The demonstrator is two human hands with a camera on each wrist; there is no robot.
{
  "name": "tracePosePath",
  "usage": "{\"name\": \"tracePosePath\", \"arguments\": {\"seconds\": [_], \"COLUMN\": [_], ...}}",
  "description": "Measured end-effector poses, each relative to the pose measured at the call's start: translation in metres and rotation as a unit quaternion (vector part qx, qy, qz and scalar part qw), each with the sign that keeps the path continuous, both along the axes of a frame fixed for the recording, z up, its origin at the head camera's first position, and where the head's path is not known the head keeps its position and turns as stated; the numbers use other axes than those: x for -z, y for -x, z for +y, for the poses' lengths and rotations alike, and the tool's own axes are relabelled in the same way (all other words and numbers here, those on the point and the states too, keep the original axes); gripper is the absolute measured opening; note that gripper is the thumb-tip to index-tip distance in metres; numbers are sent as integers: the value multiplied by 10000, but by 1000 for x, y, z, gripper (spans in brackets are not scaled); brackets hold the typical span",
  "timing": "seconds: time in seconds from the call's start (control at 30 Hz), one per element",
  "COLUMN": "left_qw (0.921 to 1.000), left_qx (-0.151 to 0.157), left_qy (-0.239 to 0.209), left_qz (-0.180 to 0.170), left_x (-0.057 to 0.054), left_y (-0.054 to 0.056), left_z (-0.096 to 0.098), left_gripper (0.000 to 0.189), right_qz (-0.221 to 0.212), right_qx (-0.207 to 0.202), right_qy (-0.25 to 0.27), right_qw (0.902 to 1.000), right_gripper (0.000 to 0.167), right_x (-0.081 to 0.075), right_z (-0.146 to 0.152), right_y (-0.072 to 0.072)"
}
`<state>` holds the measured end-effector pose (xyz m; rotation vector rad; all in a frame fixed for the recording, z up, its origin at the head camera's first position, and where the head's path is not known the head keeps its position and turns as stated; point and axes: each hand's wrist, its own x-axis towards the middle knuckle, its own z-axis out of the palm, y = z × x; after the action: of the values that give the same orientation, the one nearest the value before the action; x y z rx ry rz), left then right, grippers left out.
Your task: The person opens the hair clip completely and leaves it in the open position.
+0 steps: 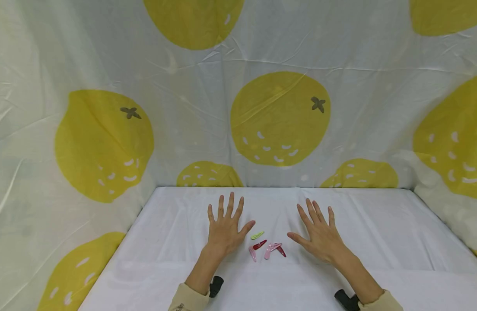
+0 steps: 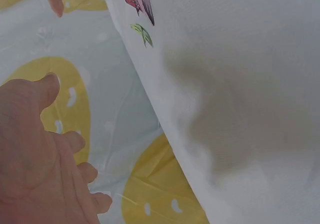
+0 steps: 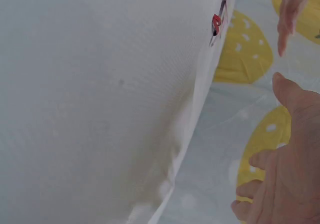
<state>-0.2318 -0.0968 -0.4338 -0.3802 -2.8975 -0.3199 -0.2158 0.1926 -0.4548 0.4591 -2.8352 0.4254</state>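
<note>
Several snap hair clips lie in a loose group on the white-covered table. A yellow-green hair clip (image 1: 257, 235) is farthest back, with a dark red hair clip (image 1: 260, 245) and a pink hair clip (image 1: 252, 254) just in front of it. To their right, more pink hair clips (image 1: 267, 251) overlap another dark red hair clip (image 1: 281, 252). My left hand (image 1: 224, 233) is to the left of the clips, palm down, fingers spread, holding nothing. On the right, my right hand (image 1: 322, 237) is spread the same way, its thumb pointing toward the clips. Both wrist views show the palms bare.
A white cloth (image 1: 145, 268) covers the table, lightly creased. Behind it and at the sides hangs a pale curtain (image 1: 192, 108) printed with yellow lemons. Black wrist devices (image 1: 216, 286) sit below both wrists, by the beige sleeves (image 1: 189, 298).
</note>
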Motion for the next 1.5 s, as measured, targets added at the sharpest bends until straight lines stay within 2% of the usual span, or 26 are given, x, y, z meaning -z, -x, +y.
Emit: {"name": "tracePosePath", "arguments": {"seconds": [0.77,0.93,1.27,1.4,1.5], "left_qw": [10000,9999,9973,9956,9941], "left_qx": [12,139,394,533,690], "left_qy": [-62,-64,-287,-356,-445], "left_qz": [38,0,-543,-682,-705], "left_x": [1,1,1,2,3], "left_y": [0,-1,-1,-2,-2], "left_z": [-2,2,10,12,14], "left_gripper": [80,79,78,78,78], "right_qz": [-17,-201,-593,-954,-1315], "right_qx": [-100,-286,-758,-870,-1018], "right_qy": [119,430,1169,1453,1717], "right_qw": [9999,9985,9885,9809,9710], "right_gripper": [91,90,83,82,80], "right_x": [-1,-1,0,2,4], "right_z": [-2,-3,-6,-6,-7], "right_y": [-1,-1,-1,0,2]}}
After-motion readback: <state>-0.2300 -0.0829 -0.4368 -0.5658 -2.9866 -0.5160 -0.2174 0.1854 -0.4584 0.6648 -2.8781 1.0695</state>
